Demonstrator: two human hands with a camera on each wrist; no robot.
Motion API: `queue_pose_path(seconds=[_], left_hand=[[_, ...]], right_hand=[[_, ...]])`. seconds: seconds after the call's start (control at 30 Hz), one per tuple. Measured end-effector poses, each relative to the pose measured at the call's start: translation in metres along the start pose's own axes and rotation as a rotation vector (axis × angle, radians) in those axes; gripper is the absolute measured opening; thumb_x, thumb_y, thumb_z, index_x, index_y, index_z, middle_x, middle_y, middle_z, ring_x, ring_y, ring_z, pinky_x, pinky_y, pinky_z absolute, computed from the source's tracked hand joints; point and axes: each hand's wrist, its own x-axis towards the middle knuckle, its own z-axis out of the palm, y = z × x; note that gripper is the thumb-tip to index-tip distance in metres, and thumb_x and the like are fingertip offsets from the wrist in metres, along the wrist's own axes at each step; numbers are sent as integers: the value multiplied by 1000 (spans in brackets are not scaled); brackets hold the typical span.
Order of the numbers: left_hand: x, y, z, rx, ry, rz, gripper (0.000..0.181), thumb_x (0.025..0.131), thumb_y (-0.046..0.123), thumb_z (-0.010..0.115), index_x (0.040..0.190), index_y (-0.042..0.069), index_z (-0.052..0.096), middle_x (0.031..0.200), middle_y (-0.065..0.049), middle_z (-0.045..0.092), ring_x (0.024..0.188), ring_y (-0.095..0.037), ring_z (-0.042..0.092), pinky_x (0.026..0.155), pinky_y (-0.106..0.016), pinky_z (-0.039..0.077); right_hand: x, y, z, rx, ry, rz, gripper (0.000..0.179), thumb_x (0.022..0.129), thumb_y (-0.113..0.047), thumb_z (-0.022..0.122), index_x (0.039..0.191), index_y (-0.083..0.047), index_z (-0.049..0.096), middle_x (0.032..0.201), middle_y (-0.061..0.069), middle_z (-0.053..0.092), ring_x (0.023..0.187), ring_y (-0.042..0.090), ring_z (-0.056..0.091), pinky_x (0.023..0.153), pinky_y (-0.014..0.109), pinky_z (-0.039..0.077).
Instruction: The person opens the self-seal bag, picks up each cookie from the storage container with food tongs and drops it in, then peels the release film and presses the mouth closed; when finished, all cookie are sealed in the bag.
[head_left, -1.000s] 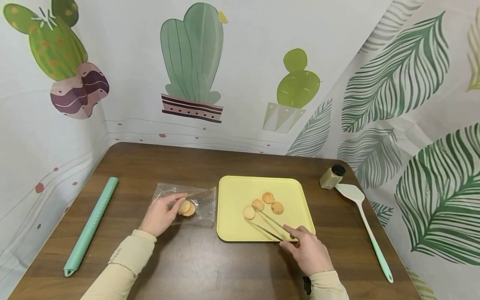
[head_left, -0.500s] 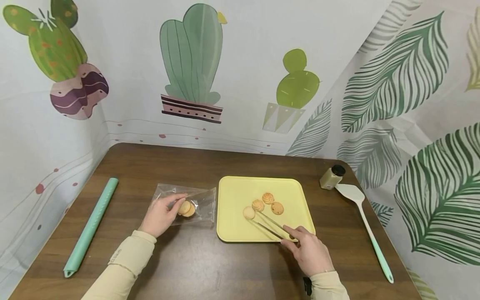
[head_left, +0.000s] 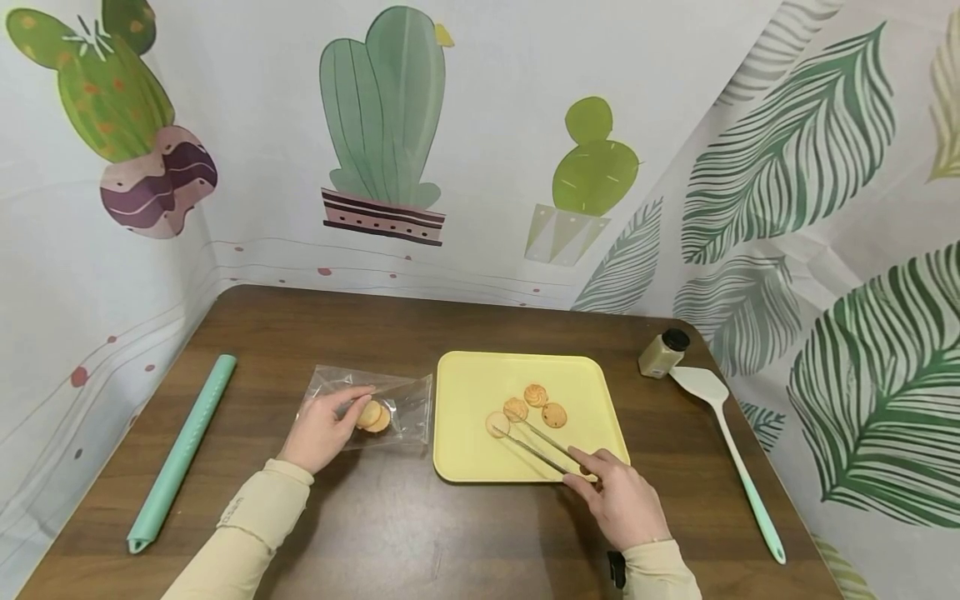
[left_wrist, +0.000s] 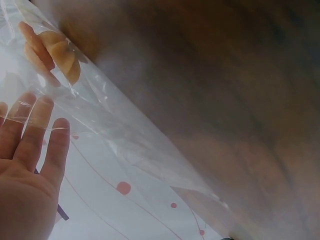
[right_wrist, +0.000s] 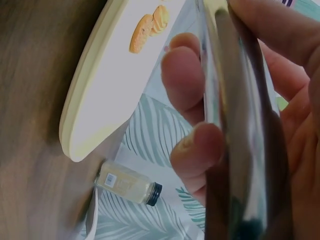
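My left hand (head_left: pixel 321 429) pinches the edge of a clear plastic bag (head_left: pixel 408 408) lying on the table; its other fingers extend against the film in the left wrist view. Several round cookies (head_left: pixel 372 416) are inside the bag. My right hand (head_left: pixel 621 498) grips metal tongs (head_left: pixel 540 451) from above. One tong tip overlaps a plain pale cookie (head_left: pixel 496 422) on the yellow tray (head_left: pixel 465 379); the other ends beside a swirled cookie (head_left: pixel 516 409). A second swirled cookie (head_left: pixel 536 395) and a dark-flecked cookie (head_left: pixel 554 415) lie just right of these.
A green rolled-up mat or tube (head_left: pixel 183 450) lies at the left of the table. To the right are a jar with a black lid (head_left: pixel 664 353) and a white spatula with a green handle (head_left: pixel 731 450). A patterned cloth (head_left: pixel 480 150) hangs behind the table.
The near arm of the tongs has shifted up and left so its tip now overlaps the plain cookie. My left hand and the bag stay in place.
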Motion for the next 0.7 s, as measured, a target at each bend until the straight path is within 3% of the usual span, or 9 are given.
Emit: queue_pose_path(seconds=[0.27,0.4,0.47,0.53,0.7], left_hand=[[0,1,0,18,-5,-3,19,94,17,66,112,14,73,105,-7,73,40,3,21,43,-24,35],[1,1,1,20,4,16,19,94,15,66,112,12,73,107,-8,72,59,-7,57,62,-33,52],[2,2,2,13,7,30,19,94,13,66,112,10,73,107,-8,72,74,-12,62,71,-37,53],[3,2,3,-2,1,32,20,93,11,66,112,8,73,108,-9,72,82,-16,63,76,-40,53],[2,4,2,-1,-20,-1,21,93,11,66,113,9,72,111,-9,71,78,-16,59,73,-39,50]], right_hand=[[-1,-2,-3,10,-43,39,44,79,-31,81,120,-19,71,94,-5,66,72,10,62,56,34,49],[0,-3,-2,18,-53,47,43,80,-30,80,120,-19,71,94,-4,66,72,10,62,56,34,49],[0,-3,0,16,-56,46,42,81,-30,80,120,-18,71,93,-5,66,72,10,61,56,33,48],[0,-3,1,11,-54,41,42,81,-31,79,120,-18,71,92,-5,65,72,10,61,57,33,48],[-2,-5,1,-5,-39,17,40,81,-30,79,119,-18,72,89,-7,65,71,9,60,56,31,48]])
